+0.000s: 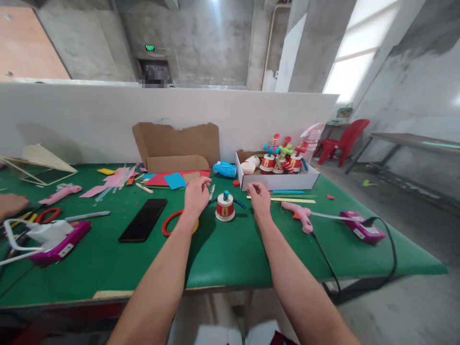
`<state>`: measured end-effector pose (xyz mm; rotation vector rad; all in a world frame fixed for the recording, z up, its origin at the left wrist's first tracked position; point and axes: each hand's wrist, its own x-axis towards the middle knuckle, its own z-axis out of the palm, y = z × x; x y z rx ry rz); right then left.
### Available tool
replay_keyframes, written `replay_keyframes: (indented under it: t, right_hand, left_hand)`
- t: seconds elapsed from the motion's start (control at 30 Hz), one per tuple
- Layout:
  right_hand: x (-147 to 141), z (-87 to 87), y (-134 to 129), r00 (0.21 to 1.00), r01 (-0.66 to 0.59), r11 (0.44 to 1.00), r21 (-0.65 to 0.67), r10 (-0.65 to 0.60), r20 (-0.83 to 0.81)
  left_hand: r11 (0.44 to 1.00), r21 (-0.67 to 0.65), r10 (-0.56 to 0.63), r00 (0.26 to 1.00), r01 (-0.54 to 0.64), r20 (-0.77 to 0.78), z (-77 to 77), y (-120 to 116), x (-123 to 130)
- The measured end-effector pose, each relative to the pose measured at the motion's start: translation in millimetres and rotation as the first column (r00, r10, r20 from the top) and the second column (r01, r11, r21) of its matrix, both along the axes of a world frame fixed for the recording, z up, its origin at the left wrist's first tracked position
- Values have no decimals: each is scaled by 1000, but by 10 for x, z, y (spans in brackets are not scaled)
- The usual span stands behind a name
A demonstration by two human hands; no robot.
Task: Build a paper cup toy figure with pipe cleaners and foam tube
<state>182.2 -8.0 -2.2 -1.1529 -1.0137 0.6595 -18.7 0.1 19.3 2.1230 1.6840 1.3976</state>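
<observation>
A small paper-cup figure [225, 209] stands upright on the green table, with a red band, a blue folded piece on top and dark teal spring-like arms on both sides. To its left is my left hand [196, 194], fingers loosely bent and holding nothing I can see. My right hand [260, 196] hovers on the other side, its fingers curled but apart, close to some paper strips [294, 199]. Neither hand appears to touch the cup. Red-handled scissors [166, 225] lie partly hidden beneath my left forearm.
A white box [280, 182] holds several similar figures. Right lies a pink glue gun [304, 218] near a purple power strip [362, 227]. A black phone [143, 220], blue paper [175, 181] and cardboard [176, 143] are left. Another person's hand [12, 206] shows at the left edge.
</observation>
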Motion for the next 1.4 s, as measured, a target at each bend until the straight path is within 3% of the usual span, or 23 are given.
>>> replay_keyframes:
  t: [0.1, 0.33, 0.6, 0.7, 0.87, 1.17, 1.4]
  right_hand:
    - [70, 6, 7, 995, 100, 995, -6, -100, -19]
    - [135, -15, 42, 993, 108, 994, 7, -107, -53]
    - [195, 3, 41, 984, 165, 986, 35, -163, -69]
    - [234, 30, 28, 960, 278, 958, 67, -274, -62]
    - [284, 74, 15, 910, 397, 914, 87, -379, -165]
    - [219, 96, -2, 929, 295, 955, 33, -278, -245]
    - [214, 97, 5, 920, 269, 963, 25, -249, -304]
  left_hand:
    - [999, -11, 33, 999, -32, 36, 11, -13, 10]
    - [997, -68, 34, 996, -29, 78, 2, -22, 30]
    - [1000, -23, 15, 997, -13, 82, -28, 4, 12]
    - [987, 115, -113, 993, 109, 34, 27, -38, 25]
    - [901, 264, -319, 939, 343, -131, 107, -139, 66]
    - [912, 222, -274, 914, 345, -299, 61, -128, 68]
    - [908, 211, -279, 898, 362, -340, 26, -103, 59]
